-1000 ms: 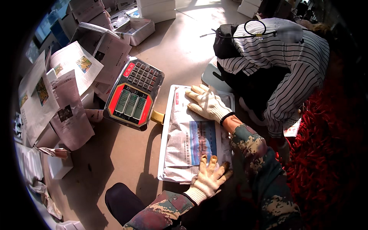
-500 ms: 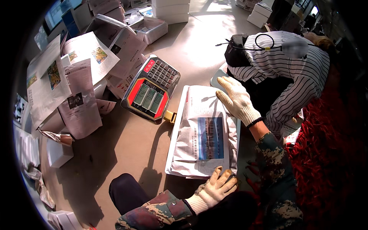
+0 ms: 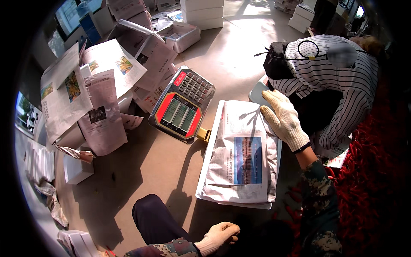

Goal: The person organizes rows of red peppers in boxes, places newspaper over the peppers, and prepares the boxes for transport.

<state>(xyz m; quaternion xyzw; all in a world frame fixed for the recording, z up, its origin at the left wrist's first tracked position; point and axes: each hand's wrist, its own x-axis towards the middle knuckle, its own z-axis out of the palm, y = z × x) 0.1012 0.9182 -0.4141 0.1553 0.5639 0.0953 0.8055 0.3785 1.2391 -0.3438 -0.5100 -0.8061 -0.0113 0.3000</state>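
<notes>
A white foam box (image 3: 204,188) lies on the scale, covered by a printed newspaper sheet (image 3: 218,171) with a blue picture. My right hand (image 3: 286,120), in a cream knit glove, rests at the box's far right edge with its fingers stretched out and the thumb apart. Near my knee, apart from the box's near edge, my gloved left hand (image 3: 219,236) is curled closed with nothing visible in it; its fingertips lie partly in shadow. The scale's display and keypad unit (image 3: 182,105) stands left of the box.
Newspaper-lined foam boxes (image 3: 102,111) stand at the left, with white boxes (image 3: 202,15) stacked farther back. A co-worker in a striped shirt (image 3: 329,64) bends close at the right. Red chili peppers (image 3: 368,171) are heaped along the right side.
My left hand has come off the near edge of the newspaper toward me, and its fingers have curled. My right hand stays by the far right edge. The whole view has shifted slightly.
</notes>
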